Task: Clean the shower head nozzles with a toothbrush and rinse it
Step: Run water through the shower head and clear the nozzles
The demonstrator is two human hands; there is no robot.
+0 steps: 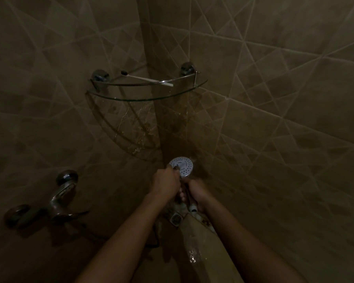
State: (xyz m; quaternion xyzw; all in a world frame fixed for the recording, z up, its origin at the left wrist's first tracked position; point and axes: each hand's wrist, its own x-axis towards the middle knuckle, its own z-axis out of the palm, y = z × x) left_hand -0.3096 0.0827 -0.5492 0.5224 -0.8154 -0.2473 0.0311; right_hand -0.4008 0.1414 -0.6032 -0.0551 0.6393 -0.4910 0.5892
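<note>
Dim shower corner, seen from above. Two bare forearms enter from the bottom edge over a wet floor [193, 257] w/ a bright gleam of water. A square drain [176, 218] is set in the floor just below the hands. The right hand [196, 194] is wrapped round the handle of the shower head [183, 166], fingers curled, w/ the handle's pale end showing under the palm. The shower head is held low in the corner btwn both hands, its white nozzle face turned up toward the camera. The left hand [166, 182] has its fingers curled, tips at the left rim of the nozzle face; whether it pinches the rim or only presses on it cannot be told in this light. At the left of the view, a chrome tap [62, 198] w/ two round knobs is fixed to the wall. Higher up, a curved glass shelf [147, 98] w/ a metal rail spans the corner. The toothbrush [147, 79] lies on it, dark bristle end to the left, well apart from both hands. Beyond: brown tiled wall [274, 78], pale diagonal grout lines.
</note>
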